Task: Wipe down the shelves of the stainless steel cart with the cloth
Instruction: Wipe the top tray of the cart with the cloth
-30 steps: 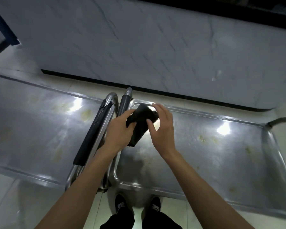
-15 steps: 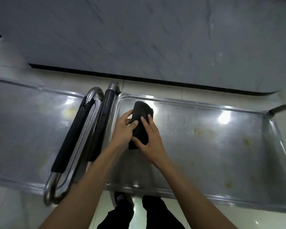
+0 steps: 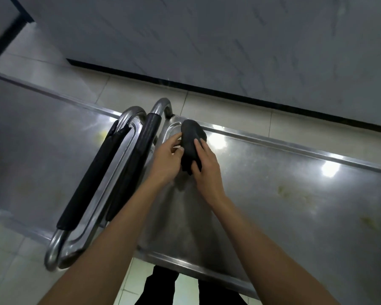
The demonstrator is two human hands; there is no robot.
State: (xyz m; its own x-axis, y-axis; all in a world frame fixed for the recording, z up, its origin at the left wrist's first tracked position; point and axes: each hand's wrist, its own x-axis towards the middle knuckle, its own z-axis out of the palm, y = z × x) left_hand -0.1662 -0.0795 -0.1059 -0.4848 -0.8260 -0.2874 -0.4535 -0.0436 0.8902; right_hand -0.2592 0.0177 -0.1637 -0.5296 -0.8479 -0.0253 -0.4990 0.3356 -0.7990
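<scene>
My left hand (image 3: pixel 166 158) and right hand (image 3: pixel 205 166) both gripped the bunched black cloth (image 3: pixel 190 142), fingers curled round it, at the far left corner of the steel cart shelf (image 3: pixel 273 194), cloth's underside hidden, shelf's right end cut off, no writing legible.

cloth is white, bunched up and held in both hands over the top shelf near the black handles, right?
Not quite: the cloth is black, not white, as the head view shows. The rest holds: it is bunched up and held by the left hand and right hand over the top shelf, near the black handles.
</scene>
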